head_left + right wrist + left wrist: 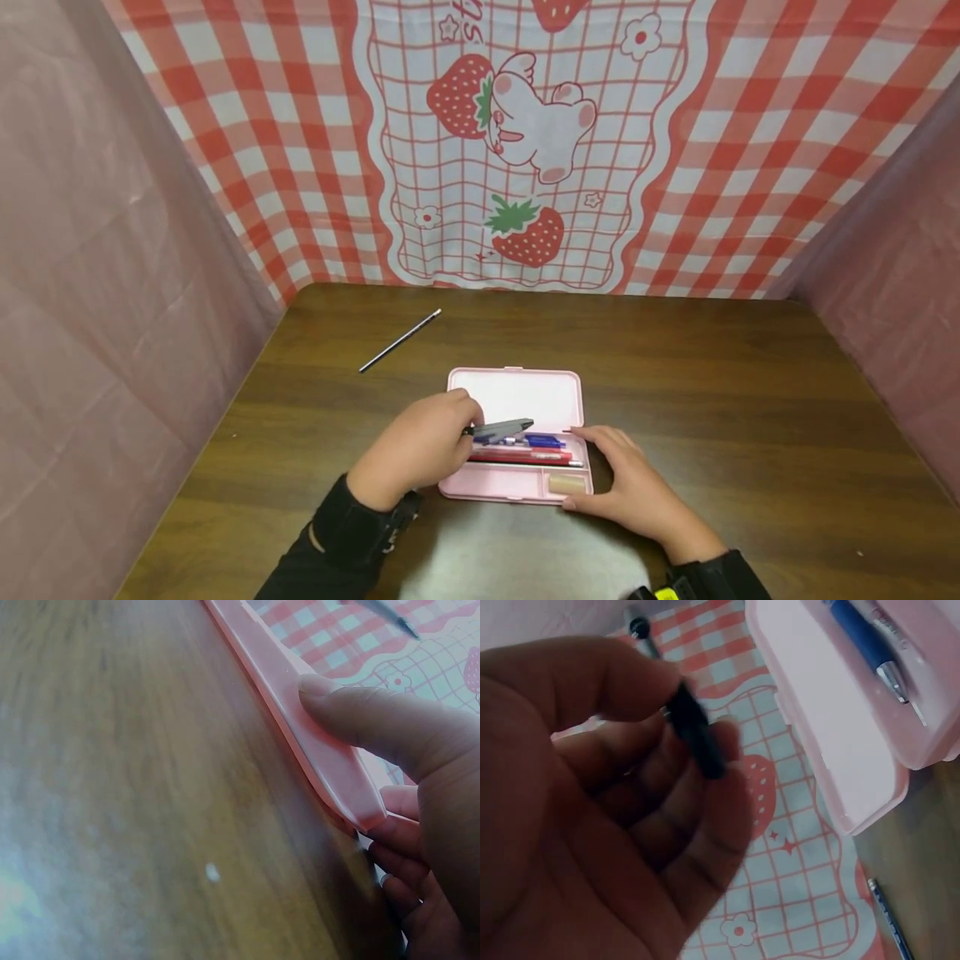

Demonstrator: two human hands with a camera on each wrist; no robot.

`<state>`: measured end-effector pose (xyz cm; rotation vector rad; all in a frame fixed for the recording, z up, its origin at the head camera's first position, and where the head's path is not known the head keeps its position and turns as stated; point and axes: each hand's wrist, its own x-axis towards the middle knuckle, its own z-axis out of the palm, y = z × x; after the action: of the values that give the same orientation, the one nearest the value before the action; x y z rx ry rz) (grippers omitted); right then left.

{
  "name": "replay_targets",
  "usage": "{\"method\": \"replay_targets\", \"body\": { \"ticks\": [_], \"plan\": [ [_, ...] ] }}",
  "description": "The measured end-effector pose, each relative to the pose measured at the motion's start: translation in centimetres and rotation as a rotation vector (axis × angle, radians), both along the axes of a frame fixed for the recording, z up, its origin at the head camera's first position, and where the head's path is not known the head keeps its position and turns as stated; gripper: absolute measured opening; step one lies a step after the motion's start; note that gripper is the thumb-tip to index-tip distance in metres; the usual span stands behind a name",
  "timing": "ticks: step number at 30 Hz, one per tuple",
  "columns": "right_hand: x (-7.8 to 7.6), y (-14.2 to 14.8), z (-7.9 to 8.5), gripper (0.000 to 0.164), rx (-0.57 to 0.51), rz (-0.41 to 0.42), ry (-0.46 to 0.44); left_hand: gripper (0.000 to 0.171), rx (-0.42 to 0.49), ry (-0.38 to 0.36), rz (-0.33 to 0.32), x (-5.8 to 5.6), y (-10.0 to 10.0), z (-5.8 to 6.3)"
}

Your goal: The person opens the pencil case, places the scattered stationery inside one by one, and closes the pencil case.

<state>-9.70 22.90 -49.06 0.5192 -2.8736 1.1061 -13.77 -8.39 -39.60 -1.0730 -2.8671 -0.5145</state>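
A pink pencil case [491, 483] lies open on the table, its lid folded back. My left hand [423, 442] pinches a grey pen [510, 427] between thumb and fingers above the case; its dark end [697, 735] shows blurred in the left wrist view. Inside the case lie a blue pen [546, 441], red pens or pencils [525, 456] and a tan eraser-like block [566, 484] in the small front compartment. My right hand [633, 483] grips the right end of the case, thumb [360, 712] on the front wall and fingers toward the back.
A dark striped pencil [401, 340] lies on the brown wooden table [712, 400], behind and left of the case. Behind the table hangs a red-and-white checked cloth [750, 125] with strawberries. Pink curtains [90, 292] stand at both sides.
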Motion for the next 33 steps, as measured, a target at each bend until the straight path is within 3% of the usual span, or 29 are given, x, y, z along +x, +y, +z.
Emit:
{"method": "replay_targets", "body": {
  "ticks": [5, 12, 20, 28, 33],
  "plan": [
    [0.0, 0.0, 0.1, 0.096, 0.007, 0.0, -0.01, 0.011, -0.078, -0.098, 0.019, 0.4, 0.3, -0.2],
    [0.0, 0.0, 0.1, 0.096, 0.014, -0.003, -0.023, 0.012, -0.165, -0.161, 0.048, 0.7, 1.0, -0.8],
    [0.0, 0.0, 0.3, 0.096, 0.006, 0.003, -0.002, 0.006, -0.292, -0.065, 0.03, 1.2, 1.9, -1.6],
    [-0.1, 0.0, 0.3, 0.096, 0.013, 0.003, 0.002, 0.01, -0.285, -0.004, 0.022, 1.3, 2.3, -2.7],
    [0.0, -0.1, 0.2, 0.096, 0.009, -0.003, -0.002, 0.01, -0.309, 0.038, 0.007, 1.6, 2.6, -2.6]
  ]
}}
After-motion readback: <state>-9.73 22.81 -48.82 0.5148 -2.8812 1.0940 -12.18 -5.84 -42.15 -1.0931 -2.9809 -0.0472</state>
